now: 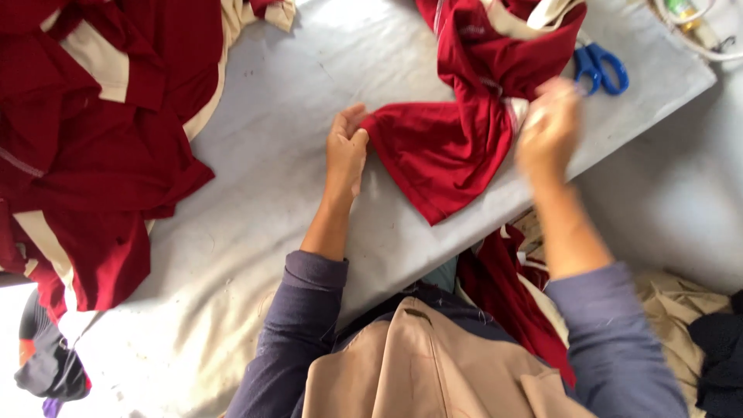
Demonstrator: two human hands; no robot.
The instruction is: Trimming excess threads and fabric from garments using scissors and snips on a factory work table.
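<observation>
Left hand (345, 151) pinching near-left corner of red shirt (449, 147); blurred right hand (548, 124) at its right edge, grip unclear. Long axis running near-left to far-right toward scissors (600, 68).

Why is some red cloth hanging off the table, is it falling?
Yes, a bit odd: red and cream cloth droops over the grey table's near edge by the person's lap, while the left hand and blurred right hand hold another crumpled red garment.

Single head-worn view, close and steeply downward (nearly overhead) onto the grey table (309, 93) before the wearer.
</observation>
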